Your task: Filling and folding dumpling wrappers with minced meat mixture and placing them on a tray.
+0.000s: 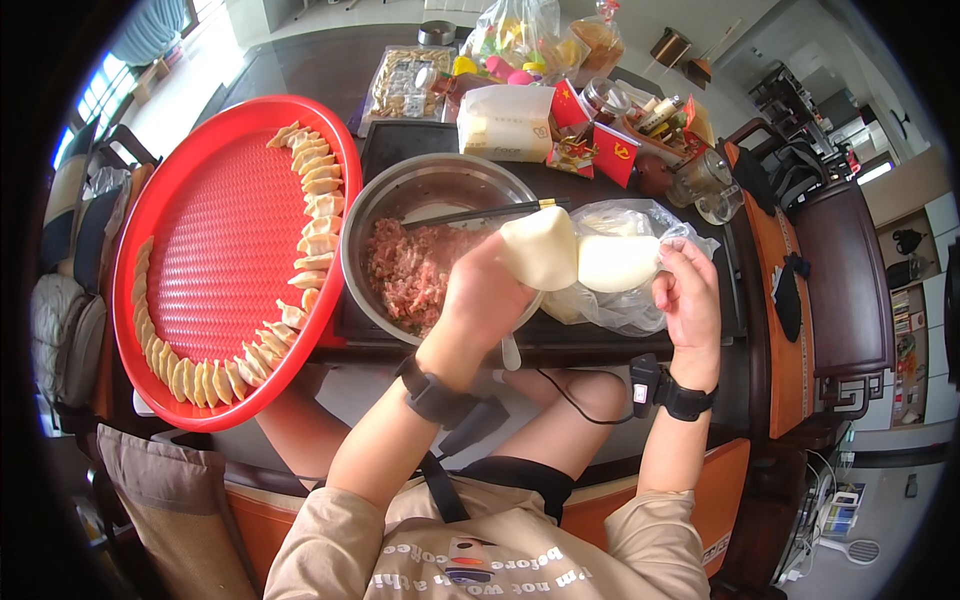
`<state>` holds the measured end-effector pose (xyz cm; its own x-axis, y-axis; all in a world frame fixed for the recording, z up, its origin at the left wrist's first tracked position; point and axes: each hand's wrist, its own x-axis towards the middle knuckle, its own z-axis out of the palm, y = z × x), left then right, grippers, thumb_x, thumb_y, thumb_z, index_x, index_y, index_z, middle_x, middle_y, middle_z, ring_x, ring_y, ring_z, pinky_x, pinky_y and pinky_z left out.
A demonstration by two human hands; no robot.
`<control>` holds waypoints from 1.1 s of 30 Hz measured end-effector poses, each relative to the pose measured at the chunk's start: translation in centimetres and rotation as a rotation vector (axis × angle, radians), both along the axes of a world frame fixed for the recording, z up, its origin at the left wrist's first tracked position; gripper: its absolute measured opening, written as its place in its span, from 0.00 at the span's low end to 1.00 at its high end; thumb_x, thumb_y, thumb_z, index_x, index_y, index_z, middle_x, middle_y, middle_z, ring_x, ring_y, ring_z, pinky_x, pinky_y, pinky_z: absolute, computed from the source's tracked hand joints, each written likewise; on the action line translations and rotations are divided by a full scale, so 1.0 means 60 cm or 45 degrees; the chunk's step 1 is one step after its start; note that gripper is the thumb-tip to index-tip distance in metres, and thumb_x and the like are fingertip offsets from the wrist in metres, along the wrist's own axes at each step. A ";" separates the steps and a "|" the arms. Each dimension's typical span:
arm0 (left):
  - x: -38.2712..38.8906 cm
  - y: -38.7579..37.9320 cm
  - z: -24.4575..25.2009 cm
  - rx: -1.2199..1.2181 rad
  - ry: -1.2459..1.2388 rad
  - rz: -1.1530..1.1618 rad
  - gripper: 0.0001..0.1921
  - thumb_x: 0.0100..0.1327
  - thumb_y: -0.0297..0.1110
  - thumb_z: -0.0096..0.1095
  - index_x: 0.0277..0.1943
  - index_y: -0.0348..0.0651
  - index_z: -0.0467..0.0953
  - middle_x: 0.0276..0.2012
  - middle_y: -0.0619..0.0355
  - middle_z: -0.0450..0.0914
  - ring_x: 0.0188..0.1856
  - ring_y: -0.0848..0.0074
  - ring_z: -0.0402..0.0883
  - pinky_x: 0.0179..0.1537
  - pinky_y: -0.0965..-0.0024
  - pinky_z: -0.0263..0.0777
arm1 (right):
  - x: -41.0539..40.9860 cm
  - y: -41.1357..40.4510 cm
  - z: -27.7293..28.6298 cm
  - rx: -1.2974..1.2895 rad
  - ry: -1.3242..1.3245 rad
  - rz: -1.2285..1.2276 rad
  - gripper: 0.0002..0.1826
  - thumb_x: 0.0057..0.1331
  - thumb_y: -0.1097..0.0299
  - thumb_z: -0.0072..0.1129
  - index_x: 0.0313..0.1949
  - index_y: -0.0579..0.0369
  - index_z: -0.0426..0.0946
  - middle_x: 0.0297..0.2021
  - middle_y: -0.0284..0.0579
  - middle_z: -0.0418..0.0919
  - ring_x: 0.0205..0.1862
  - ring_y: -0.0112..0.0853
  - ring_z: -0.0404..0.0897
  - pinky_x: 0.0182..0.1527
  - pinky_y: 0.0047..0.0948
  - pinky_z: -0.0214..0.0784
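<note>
My left hand [487, 289] holds a pale dough wrapper [541, 247] over the right side of a steel bowl. Between the fingertips of my right hand [686, 274] is the right edge of a second pale wrapper [618, 262], which meets or overlaps the first. Raw minced meat [409, 270] lies in the steel bowl [360, 296], and black chopsticks [487, 214] rest across it. A clear plastic bag [622, 315] with more pale wrappers lies beneath my right hand's wrapper. Folded dumplings [322, 225] line the right, lower and left edges of a round red tray [217, 217].
Behind the bowl stand a tissue pack [504, 127], small red flags [615, 154], glass jars [701, 176] and a pack of nuts or similar food [409, 82]. A white handle [511, 352] sticks out below the bowl. My legs are under the table edge.
</note>
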<state>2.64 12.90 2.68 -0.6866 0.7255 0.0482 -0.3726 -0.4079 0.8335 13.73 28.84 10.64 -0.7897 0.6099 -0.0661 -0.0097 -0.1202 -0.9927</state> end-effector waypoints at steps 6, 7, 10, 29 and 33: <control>-0.025 -0.014 -0.014 0.079 -0.201 0.096 0.19 0.53 0.17 0.55 0.50 0.35 0.69 0.45 0.55 0.75 0.45 0.75 0.75 0.46 0.75 0.68 | 0.007 0.029 0.008 0.268 -0.201 0.048 0.05 0.59 0.69 0.52 0.27 0.53 0.69 0.18 0.28 0.66 0.11 0.14 0.62 0.13 0.12 0.48; -0.029 -0.017 -0.013 -0.094 0.047 0.154 0.18 0.53 0.16 0.54 0.49 0.35 0.69 0.44 0.55 0.75 0.44 0.75 0.75 0.45 0.75 0.69 | 0.006 0.034 0.005 0.271 -0.205 0.026 0.05 0.59 0.69 0.52 0.27 0.53 0.69 0.18 0.28 0.66 0.11 0.14 0.62 0.14 0.12 0.48; -0.024 -0.034 0.022 0.244 -0.513 0.056 0.15 0.61 0.25 0.46 0.50 0.31 0.67 0.46 0.52 0.74 0.46 0.71 0.74 0.46 0.71 0.68 | -0.002 0.047 -0.018 0.275 -0.258 0.006 0.05 0.59 0.69 0.52 0.26 0.53 0.69 0.17 0.28 0.67 0.11 0.15 0.63 0.14 0.13 0.48; -0.020 -0.064 0.031 0.249 -0.873 0.130 0.18 0.65 0.34 0.36 0.52 0.32 0.62 0.50 0.50 0.71 0.53 0.66 0.71 0.53 0.62 0.65 | -0.048 0.012 -0.079 1.497 -0.478 0.202 0.10 0.55 0.67 0.55 0.27 0.63 0.75 0.23 0.55 0.76 0.30 0.47 0.77 0.33 0.35 0.68; -0.013 -0.076 0.023 0.144 -0.620 0.229 0.12 0.63 0.33 0.42 0.46 0.37 0.67 0.43 0.55 0.74 0.47 0.70 0.74 0.48 0.65 0.67 | -0.052 -0.062 -0.053 0.531 -0.431 0.243 0.16 0.61 0.59 0.53 0.30 0.62 0.75 0.22 0.43 0.78 0.13 0.25 0.70 0.16 0.21 0.60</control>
<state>1.83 8.33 4.06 -0.7618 0.6031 -0.2362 -0.6216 -0.5780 0.5287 10.63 25.12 7.44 -0.8653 0.4869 -0.1189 0.3005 0.3142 -0.9006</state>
